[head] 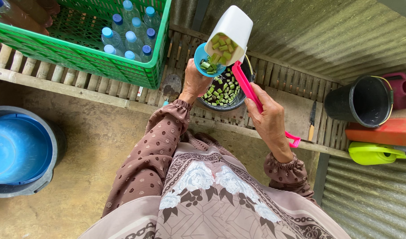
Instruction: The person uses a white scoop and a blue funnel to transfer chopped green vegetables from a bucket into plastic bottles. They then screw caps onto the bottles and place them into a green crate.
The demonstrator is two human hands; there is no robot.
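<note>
— What has the right hand (268, 116) got?

— Its fingers are wrapped round the pink handle (256, 98) of a white scoop (233, 25). The handle runs up and away from the hand, so the scoop sits well above it, tipped with its mouth facing down toward the camera, cut green vegetable pieces (223, 46) showing inside.

— And the left hand (195, 82)?

— It is raised just left of the scoop, gripping a small blue cup (204, 59) from below. The cup's rim sits right under the scoop's mouth, touching it or nearly so, with a few green pieces lying in the cup. How the fingers close round the cup is hidden by the back of the hand, so the exact grip I cannot make out.

— What is beneath them?

— A dark round bucket (238, 101) on the slatted wooden bench (296, 86), holding more of the same green pieces (221, 90). Both hands are above it.

— Anything else nearby?

— A green crate (79, 57) of capped plastic bottles (132, 42) to the left on the bench, a knife (312, 120) and an empty black bucket (360, 102) to the right, a lime-green watering can (373, 152) below that, and a blue tub (17, 148) on the floor at far left.
</note>
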